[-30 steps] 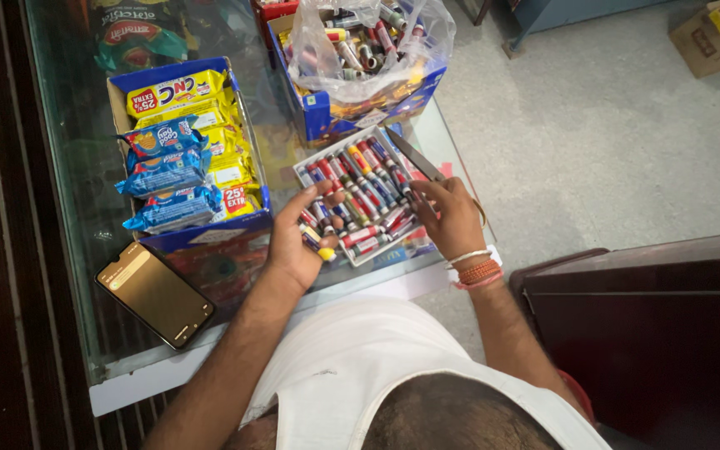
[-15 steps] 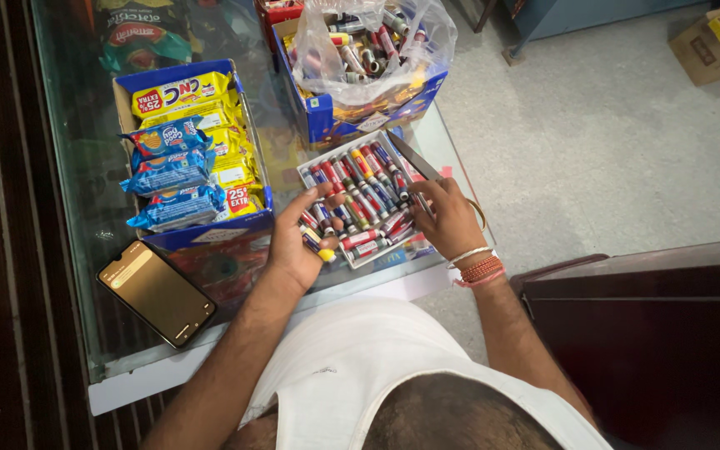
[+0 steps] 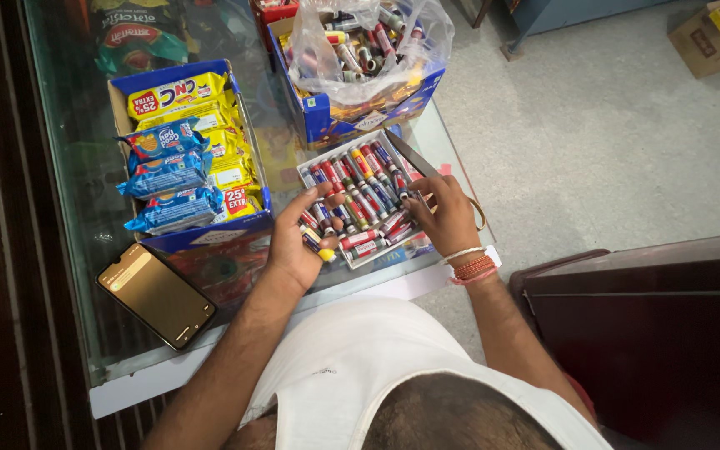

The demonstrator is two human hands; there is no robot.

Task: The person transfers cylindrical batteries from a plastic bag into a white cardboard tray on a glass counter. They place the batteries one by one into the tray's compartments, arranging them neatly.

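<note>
While the left hand (image 3: 297,242) is now clutching several small tubes (image 3: 317,243), the right hand (image 3: 447,218) is still curling loosely over the tray (image 3: 358,200), fingers pressing rows straight.

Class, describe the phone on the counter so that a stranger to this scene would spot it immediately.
Start at the glass counter. Nearest the person, left of the left hand, below the blue box of biscuit packets, lies the phone. It alone is flat, dark, lying by itself.
</note>
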